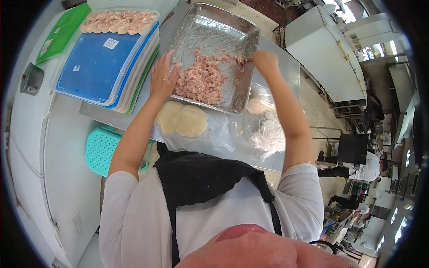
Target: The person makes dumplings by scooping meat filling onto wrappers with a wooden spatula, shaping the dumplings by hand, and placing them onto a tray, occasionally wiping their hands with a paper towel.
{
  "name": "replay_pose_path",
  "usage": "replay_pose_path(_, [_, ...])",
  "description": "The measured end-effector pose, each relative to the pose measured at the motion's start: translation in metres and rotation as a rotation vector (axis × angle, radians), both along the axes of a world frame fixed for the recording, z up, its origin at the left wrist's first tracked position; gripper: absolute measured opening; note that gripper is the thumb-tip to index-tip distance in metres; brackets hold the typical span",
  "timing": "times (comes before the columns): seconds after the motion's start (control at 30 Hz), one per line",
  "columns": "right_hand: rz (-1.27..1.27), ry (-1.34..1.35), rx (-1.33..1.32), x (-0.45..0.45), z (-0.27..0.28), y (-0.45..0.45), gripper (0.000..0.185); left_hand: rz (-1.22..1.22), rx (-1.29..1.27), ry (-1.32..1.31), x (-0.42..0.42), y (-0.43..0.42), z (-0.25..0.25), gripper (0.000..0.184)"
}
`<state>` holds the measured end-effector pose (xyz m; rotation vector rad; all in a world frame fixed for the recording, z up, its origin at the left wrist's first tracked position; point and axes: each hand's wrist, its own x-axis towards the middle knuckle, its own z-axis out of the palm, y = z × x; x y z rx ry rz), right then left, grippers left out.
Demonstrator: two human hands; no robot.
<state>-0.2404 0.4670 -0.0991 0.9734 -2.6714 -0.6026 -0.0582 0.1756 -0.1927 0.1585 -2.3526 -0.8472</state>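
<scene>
A deep metal tray [254, 76] lies on the steel table, with pink minced meat [203, 79] heaped in its near left part. My left hand [163, 75] rests at the tray's left rim beside the meat, fingers spread and holding nothing. At the right rim is my right hand [265, 61], its fingers curled round something I cannot make out; a strip of meat reaches toward it. Round flat dough wrappers [191, 121] lie on plastic sheeting [214, 136] between the tray and my body. Right of them are more wrappers [260, 106] and crumpled plastic [269, 134].
Stacked containers with a blue lid [91, 62] stand at left, the top one holding filled dumplings [118, 23]. Beyond are a green lid [58, 38] and a metal cup [32, 79]. A turquoise basket [102, 149] sits below. A person in white [367, 167] is far right.
</scene>
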Motion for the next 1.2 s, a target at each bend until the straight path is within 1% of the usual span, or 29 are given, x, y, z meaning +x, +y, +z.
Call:
replay_pose_path(0.1, [0.106, -0.082, -0.163, 0.035, -0.049, -0.022, 0.013, 0.005, 0.002, 0.007, -0.001, -0.001, 0.002, 0.052])
replay_pose_path(0.17, [0.161, -0.192, -0.047, 0.094, -0.046, -0.049, 0.012, -0.003, 0.009, 0.007, 0.0, 0.0, 0.0, 0.051])
replay_pose_path(0.2, [0.157, -0.196, -0.049, 0.105, -0.038, -0.046, 0.012, -0.01, 0.01, 0.002, 0.0, -0.001, 0.001, 0.051])
replay_pose_path(0.27, [0.363, -0.283, -0.068, 0.114, -0.017, -0.034, 0.013, -0.019, 0.01, -0.006, 0.001, -0.001, 0.001, 0.051])
replay_pose_path(0.33, [0.11, -0.454, 0.047, 0.088, 0.025, -0.031, 0.016, -0.023, 0.028, 0.016, 0.001, -0.001, 0.003, 0.05])
replay_pose_path(0.4, [-0.06, -0.463, -0.124, 0.06, 0.042, -0.023, 0.017, -0.015, 0.038, 0.002, 0.0, -0.002, 0.004, 0.05])
replay_pose_path(0.43, [-0.053, -0.464, -0.122, 0.039, 0.034, -0.018, 0.017, -0.013, 0.049, -0.016, 0.0, -0.002, 0.004, 0.05])
replay_pose_path(0.5, [-0.038, -0.357, -0.27, 0.003, -0.009, -0.008, 0.019, -0.005, 0.043, -0.012, 0.001, -0.001, 0.002, 0.05])
replay_pose_path(0.53, [-0.03, -0.359, -0.272, 0.0, -0.039, -0.005, 0.019, -0.006, 0.036, -0.007, 0.001, -0.001, 0.002, 0.05])
replay_pose_path(0.57, [0.084, -0.366, -0.32, 0.0, -0.072, -0.007, 0.019, 0.001, 0.032, -0.009, 0.002, -0.001, 0.002, 0.05])
replay_pose_path(0.6, [0.2, -0.371, -0.368, 0.002, -0.09, -0.018, 0.019, -0.006, 0.052, -0.011, 0.002, -0.001, 0.003, 0.05])
replay_pose_path(0.63, [0.201, -0.437, -0.283, 0.033, -0.085, -0.039, 0.018, -0.011, 0.071, -0.012, 0.001, -0.002, 0.004, 0.05])
replay_pose_path(0.67, [0.2, -0.505, -0.197, 0.069, -0.068, -0.055, 0.018, -0.004, 0.068, -0.014, 0.001, -0.001, 0.005, 0.05])
replay_pose_path(0.7, [0.204, -0.512, -0.199, 0.075, -0.053, -0.052, 0.018, -0.001, 0.064, -0.015, 0.002, 0.0, 0.006, 0.05])
replay_pose_path(0.77, [0.348, -0.513, -0.268, 0.072, -0.022, -0.04, 0.016, 0.006, 0.058, -0.02, 0.002, -0.001, 0.004, 0.049])
replay_pose_path(0.8, [0.233, -0.568, -0.142, 0.057, -0.004, -0.044, 0.015, -0.002, 0.062, -0.007, 0.003, -0.002, 0.002, 0.05])
replay_pose_path(0.83, [0.239, -0.571, -0.139, 0.034, -0.007, -0.039, 0.015, -0.007, 0.069, 0.009, 0.003, -0.003, 0.001, 0.05])
replay_pose_path(0.9, [0.202, -0.456, -0.235, -0.011, -0.026, -0.032, 0.015, -0.007, 0.079, 0.009, 0.002, -0.002, 0.003, 0.05])
replay_pose_path(0.93, [0.212, -0.459, -0.231, -0.022, -0.048, -0.034, 0.015, -0.015, 0.085, 0.011, 0.002, -0.002, 0.005, 0.05])
replay_pose_path(0.97, [0.134, -0.442, -0.29, -0.031, -0.074, -0.035, 0.016, -0.006, 0.085, 0.009, 0.003, -0.002, 0.006, 0.05])
replay_pose_path(1.0, [0.053, -0.424, -0.351, -0.034, -0.089, -0.037, 0.016, -0.009, 0.092, 0.008, 0.004, -0.001, 0.007, 0.049])
replay_pose_path(1.03, [0.058, -0.423, -0.354, -0.019, -0.089, -0.044, 0.016, -0.013, 0.097, 0.01, 0.004, -0.002, 0.008, 0.049])
replay_pose_path(1.1, [0.407, -0.615, -0.278, 0.029, -0.077, -0.061, 0.018, -0.02, 0.101, 0.052, 0.003, -0.004, 0.007, 0.049])
replay_pose_path(1.17, [0.442, -0.631, -0.314, 0.015, -0.065, -0.057, 0.018, -0.03, 0.112, 0.087, 0.003, -0.006, 0.003, 0.049])
replay_pose_path(1.2, [0.468, -0.644, -0.353, 0.008, -0.062, -0.057, 0.019, -0.051, 0.166, 0.131, 0.004, -0.007, 0.002, 0.049])
